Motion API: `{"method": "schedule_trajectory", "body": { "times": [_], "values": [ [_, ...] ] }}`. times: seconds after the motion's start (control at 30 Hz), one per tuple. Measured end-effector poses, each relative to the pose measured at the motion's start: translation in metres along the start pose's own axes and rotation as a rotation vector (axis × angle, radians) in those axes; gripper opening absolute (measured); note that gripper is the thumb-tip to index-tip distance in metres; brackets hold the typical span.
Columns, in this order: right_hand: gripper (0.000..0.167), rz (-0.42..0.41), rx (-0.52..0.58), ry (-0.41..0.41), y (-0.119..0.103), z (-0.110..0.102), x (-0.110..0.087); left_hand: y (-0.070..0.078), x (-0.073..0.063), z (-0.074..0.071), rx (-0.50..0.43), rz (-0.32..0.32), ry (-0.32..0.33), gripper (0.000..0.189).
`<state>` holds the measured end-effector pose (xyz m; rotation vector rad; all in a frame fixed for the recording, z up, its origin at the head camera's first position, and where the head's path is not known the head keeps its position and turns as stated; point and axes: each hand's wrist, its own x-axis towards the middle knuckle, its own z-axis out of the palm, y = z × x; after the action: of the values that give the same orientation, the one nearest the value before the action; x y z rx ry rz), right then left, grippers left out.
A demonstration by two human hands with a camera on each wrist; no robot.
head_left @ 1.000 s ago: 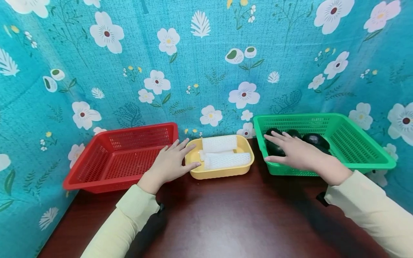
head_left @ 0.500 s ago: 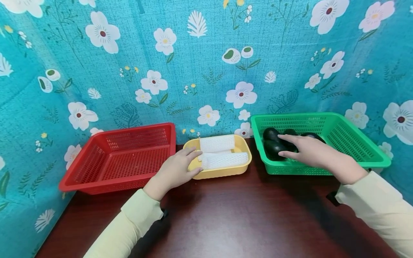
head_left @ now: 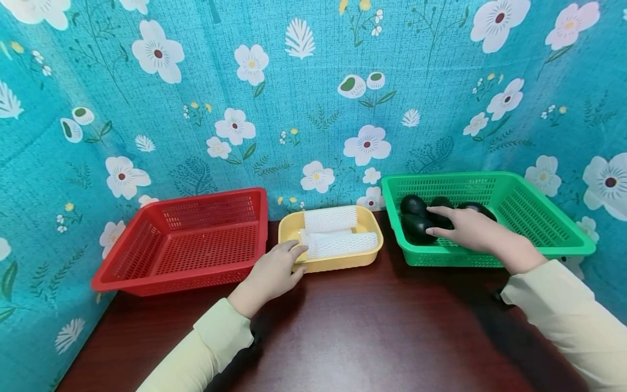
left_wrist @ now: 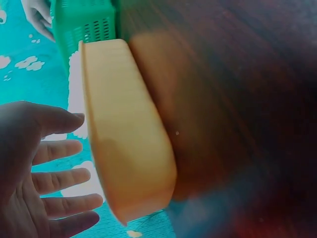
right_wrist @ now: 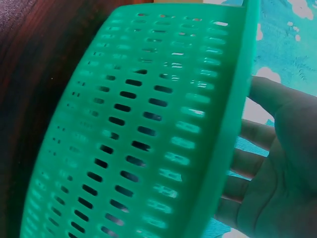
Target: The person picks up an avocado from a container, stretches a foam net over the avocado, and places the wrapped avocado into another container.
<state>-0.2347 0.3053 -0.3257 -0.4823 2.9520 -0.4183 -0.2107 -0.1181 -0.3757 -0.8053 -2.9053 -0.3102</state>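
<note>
Viewing frame right, we find dark oval objects (head_left: 416, 227) just left of the loosely extended right hand (head_left: 467, 230); at centre, net sleeves (head_left: 343, 245) lie crosswise, right of the empty left hand (head_left: 274, 272).

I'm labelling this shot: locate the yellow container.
In the head view, the yellow container sits between the red basket, left, and the green basket, right, with the left hand at its near-left corner.

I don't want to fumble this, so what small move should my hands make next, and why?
Probably curl the right hand around the dark oval fruit by its thumb: the hand is at the green basket, its palm bare.
</note>
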Motion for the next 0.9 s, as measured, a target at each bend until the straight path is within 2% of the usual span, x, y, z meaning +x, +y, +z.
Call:
{"method": "schedule_trajectory", "body": {
  "times": [0.33, 0.73, 0.9],
  "values": [
    [0.076, 0.038, 0.065, 0.009, 0.011, 0.011, 0.013, -0.006, 0.001, 0.016, -0.014, -0.017, 0.002, 0.048],
    [0.079, 0.048, 0.130, -0.005, 0.019, 0.018, 0.026, -0.015, 0.005, 0.024, -0.047, -0.021, 0.002, 0.044],
    [0.079, 0.038, 0.122, -0.001, 0.018, 0.020, 0.032, -0.019, 0.007, 0.027, -0.052, 0.028, 0.060, 0.030]
  ]
}}
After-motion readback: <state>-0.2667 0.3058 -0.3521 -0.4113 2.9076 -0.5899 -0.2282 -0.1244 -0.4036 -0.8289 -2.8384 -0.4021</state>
